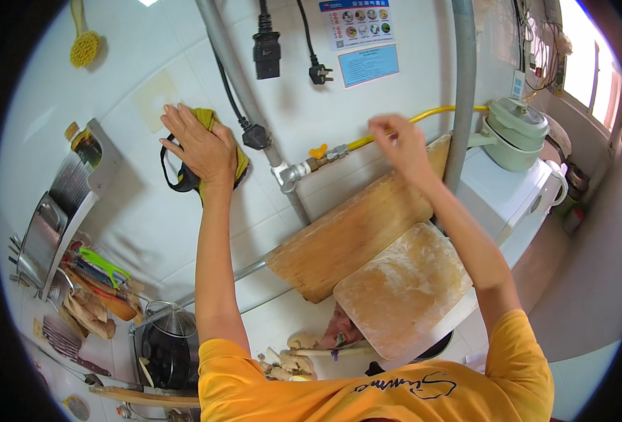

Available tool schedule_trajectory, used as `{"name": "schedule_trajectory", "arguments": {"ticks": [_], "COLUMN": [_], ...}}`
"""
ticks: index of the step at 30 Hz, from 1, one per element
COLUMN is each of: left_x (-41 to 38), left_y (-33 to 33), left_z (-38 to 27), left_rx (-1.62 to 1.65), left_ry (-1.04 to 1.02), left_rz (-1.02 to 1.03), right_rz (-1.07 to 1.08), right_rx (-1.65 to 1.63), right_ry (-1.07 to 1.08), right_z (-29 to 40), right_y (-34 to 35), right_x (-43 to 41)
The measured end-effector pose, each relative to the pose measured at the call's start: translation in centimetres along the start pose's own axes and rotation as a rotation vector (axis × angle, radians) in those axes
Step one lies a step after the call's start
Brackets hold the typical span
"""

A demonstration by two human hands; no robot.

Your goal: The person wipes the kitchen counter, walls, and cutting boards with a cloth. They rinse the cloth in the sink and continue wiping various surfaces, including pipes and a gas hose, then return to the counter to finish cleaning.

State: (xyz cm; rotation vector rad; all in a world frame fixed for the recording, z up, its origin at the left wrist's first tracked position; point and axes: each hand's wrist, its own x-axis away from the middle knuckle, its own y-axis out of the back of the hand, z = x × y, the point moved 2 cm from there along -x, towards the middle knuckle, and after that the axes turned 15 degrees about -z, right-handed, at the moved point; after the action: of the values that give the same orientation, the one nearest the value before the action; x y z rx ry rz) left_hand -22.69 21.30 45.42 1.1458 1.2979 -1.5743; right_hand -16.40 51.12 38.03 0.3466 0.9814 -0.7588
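My left hand (200, 145) lies with its fingers spread over a yellow-green cloth (242, 161) on the white tiled wall. A black strap or cord (167, 171) loops out beside the cloth. Close to the right of it, a black plug (255, 137) hangs by a metal pipe (240, 79). My right hand (400, 145) is raised in front of the yellow gas hose (427, 112), its fingers curled and somewhat blurred; whether it touches or holds anything cannot be made out. Left of it is a valve with an orange handle (318, 152).
Wooden boards (353, 232) (406, 285) lean below my right arm. A green lidded pot (517, 132) stands on a white appliance (501, 184). At left, a wall rack (97, 174) holds trays, above hanging utensils (102, 269). Ginger (295, 364) lies low in the middle.
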Motion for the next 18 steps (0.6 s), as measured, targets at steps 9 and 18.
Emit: {"name": "schedule_trajectory", "arguments": {"ticks": [9, 18], "left_x": [4.4, 4.2], "left_y": [-0.2, 0.1], "left_z": [-2.5, -2.7], "left_rx": [0.097, 0.146], "left_ry": [0.002, -0.003], "left_rz": [0.151, 0.086], "right_rz": [-0.044, -0.013], "right_rx": [0.090, 0.102], "right_ry": [-0.295, -0.177], "right_z": [-5.9, -4.1], "right_y": [-6.7, -6.7], "right_x": [-6.7, -7.2]}}
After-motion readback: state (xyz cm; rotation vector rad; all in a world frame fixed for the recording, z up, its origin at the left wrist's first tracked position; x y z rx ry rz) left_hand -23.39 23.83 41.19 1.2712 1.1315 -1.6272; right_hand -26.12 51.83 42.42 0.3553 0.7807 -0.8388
